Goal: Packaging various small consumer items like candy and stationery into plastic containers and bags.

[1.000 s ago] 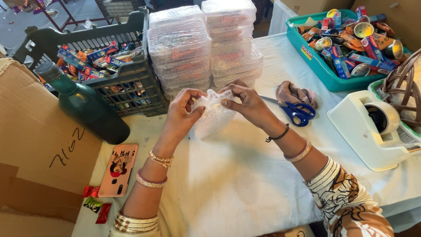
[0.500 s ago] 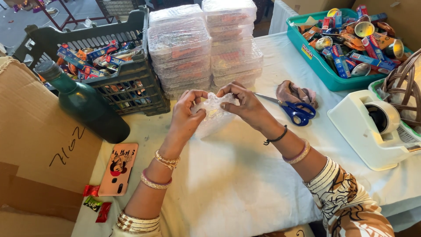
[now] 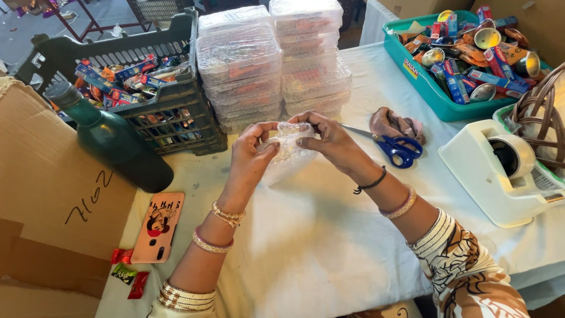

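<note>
Clear plastic pouch (image 3: 287, 154) is pinched at its top edge by left hand (image 3: 250, 156) and right hand (image 3: 331, 141), above the white tablecloth (image 3: 329, 247). Long axis runs near-vertical, closed end hanging toward the person. Blue-handled scissors (image 3: 395, 147) lie just beside.

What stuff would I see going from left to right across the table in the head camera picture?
Green bottle → pink phone → left hand → clear plastic packet → right hand → blue scissors → white tape dispenser.
</note>
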